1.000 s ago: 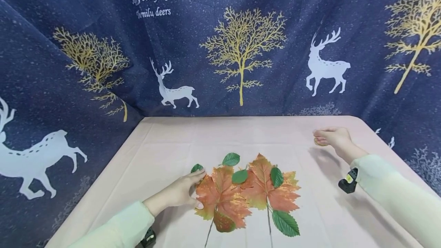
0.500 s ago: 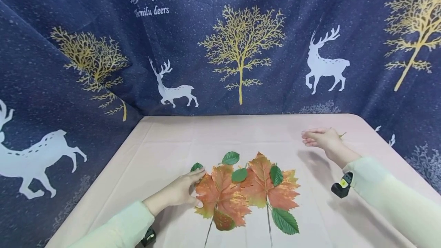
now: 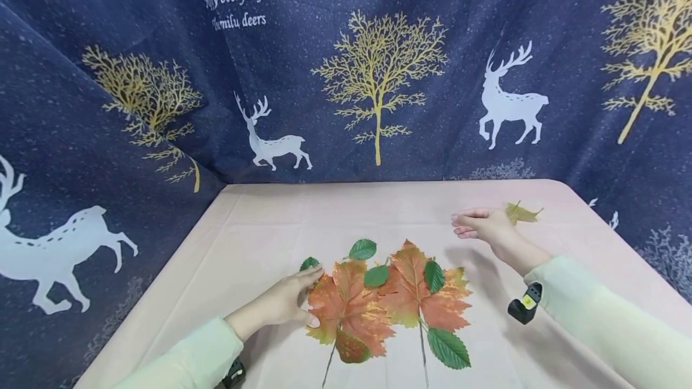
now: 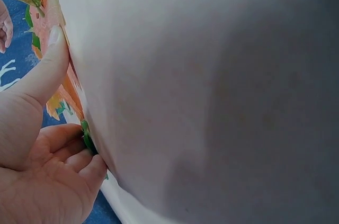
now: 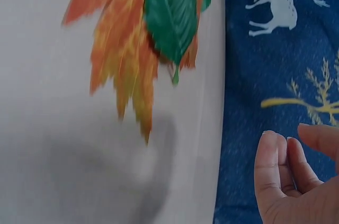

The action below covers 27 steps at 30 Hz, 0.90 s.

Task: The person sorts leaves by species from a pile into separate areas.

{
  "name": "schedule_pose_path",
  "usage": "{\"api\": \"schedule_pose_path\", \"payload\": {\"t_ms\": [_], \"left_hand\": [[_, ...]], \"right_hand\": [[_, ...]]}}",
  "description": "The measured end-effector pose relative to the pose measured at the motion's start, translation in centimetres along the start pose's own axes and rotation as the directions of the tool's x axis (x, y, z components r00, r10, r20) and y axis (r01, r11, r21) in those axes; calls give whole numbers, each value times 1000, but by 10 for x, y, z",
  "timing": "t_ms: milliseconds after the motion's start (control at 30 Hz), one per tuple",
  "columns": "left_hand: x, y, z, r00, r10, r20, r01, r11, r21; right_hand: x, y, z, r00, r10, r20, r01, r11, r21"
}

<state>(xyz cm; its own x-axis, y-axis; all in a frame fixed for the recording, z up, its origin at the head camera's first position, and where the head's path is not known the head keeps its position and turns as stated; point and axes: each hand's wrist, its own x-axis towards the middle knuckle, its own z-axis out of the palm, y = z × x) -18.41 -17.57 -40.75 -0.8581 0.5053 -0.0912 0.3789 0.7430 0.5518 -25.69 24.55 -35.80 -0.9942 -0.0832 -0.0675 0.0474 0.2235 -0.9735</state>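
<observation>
My left hand (image 3: 286,299) rests at the left edge of an orange maple leaf (image 3: 346,299), fingers and thumb spread along its border. Its fingertips lie close by a small green leaf (image 3: 309,263), partly covered by the hand. In the left wrist view the thumb (image 4: 50,70) touches the orange leaf's edge. My right hand (image 3: 486,224) hovers above the far right of the table with nothing in it, fingers loosely bent. Just behind it lies a yellow-green leaf (image 3: 523,213), partly hidden. A second orange maple leaf (image 3: 413,287) overlaps the first.
Green leaves lie on and around the maple leaves: one above (image 3: 363,249), one between them (image 3: 376,276), one on the right leaf (image 3: 434,277) and one below (image 3: 449,348). A reddish-green leaf (image 3: 351,347) is at the left stem. A blue deer-print curtain (image 3: 335,89) encloses the pale table (image 3: 259,215).
The right hand has moved left over the table, bringing the yellow-green leaf behind it into view. The left hand and the leaves beside it stay in place.
</observation>
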Motion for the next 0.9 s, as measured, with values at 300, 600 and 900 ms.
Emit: {"api": "schedule_pose_path", "payload": {"t_ms": [300, 600, 900], "left_hand": [[-1, -2, 0, 1000, 7, -11, -7, 1000, -3], [-1, 0, -2, 1000, 10, 2, -10, 1000, -24], [-1, -1, -1, 1000, 15, 2, -15, 1000, -19]], "right_hand": [[-11, -8, 28, 996, 10, 87, -9, 1000, -7], [-29, -18, 57, 985, -40, 166, 56, 994, -93], [-37, -22, 73, 979, -36, 200, 60, 991, -116]]}}
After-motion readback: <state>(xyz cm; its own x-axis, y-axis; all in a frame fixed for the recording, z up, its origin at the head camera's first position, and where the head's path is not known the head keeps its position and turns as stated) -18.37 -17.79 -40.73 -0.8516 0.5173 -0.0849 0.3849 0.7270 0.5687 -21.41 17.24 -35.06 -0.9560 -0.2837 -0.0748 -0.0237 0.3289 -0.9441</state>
